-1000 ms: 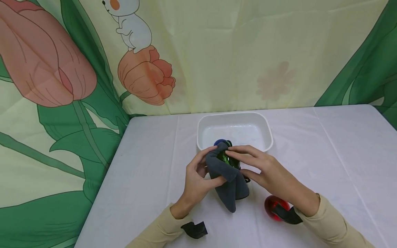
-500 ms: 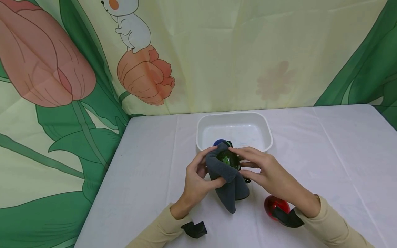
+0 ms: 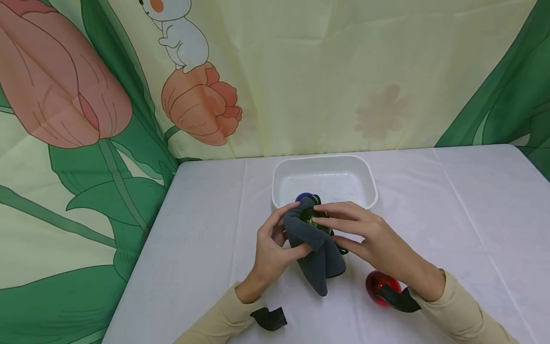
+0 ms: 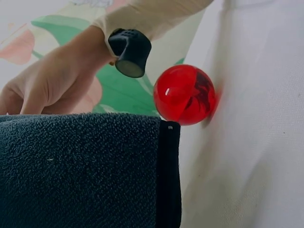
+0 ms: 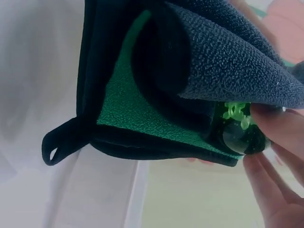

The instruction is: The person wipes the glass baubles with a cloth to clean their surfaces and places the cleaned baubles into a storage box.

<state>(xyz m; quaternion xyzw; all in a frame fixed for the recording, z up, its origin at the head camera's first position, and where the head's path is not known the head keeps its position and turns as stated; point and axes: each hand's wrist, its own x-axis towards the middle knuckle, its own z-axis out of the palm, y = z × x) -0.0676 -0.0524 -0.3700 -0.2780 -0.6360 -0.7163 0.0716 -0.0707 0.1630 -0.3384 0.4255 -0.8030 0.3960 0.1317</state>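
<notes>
Green ball (image 5: 240, 137) held in a grey cloth (image 3: 315, 267)

A white-covered table (image 3: 438, 215) stands before a flowered curtain (image 3: 301, 95), a white tray (image 3: 343, 181) near its far edge, tabletop stretching wide either side. In front of the tray, the left hand (image 3: 272, 251) grips the cloth round the ball; the right hand (image 3: 369, 234), slanting in, pinches the ball (a red ball (image 4: 175, 95) sits near that wrist)

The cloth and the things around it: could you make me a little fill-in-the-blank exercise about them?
The wrapped ball, partly covered by the cloth, is coloured ____.
The loose ball lying near the right sleeve is coloured ____.
The shallow tray beyond the cloth is coloured ____.

Missing words: green; red; white.
</notes>
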